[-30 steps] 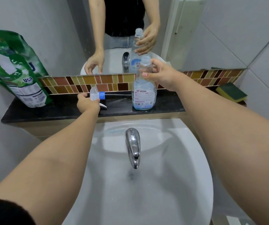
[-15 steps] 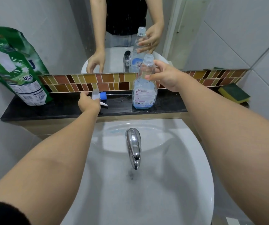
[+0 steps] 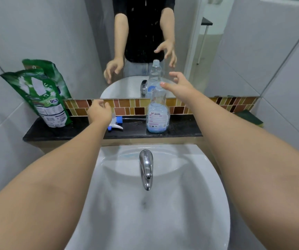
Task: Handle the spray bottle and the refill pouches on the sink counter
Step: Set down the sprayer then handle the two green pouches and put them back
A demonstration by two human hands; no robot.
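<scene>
A clear plastic spray bottle [image 3: 157, 112] with pale blue liquid is standing upright, capless, on the black stone tabletop [image 3: 181, 128] at centre frame. The right hand [image 3: 179, 85] is hovering just beside its neck, fingers spread and gripping nothing. Left of centre, the left hand [image 3: 99, 111] is hanging loosely open – empty – just above the white-and-blue trigger spray head [image 3: 115, 123] lying on its side. Green refill pouches [image 3: 42, 92] are leaning against the wall at left.
</scene>
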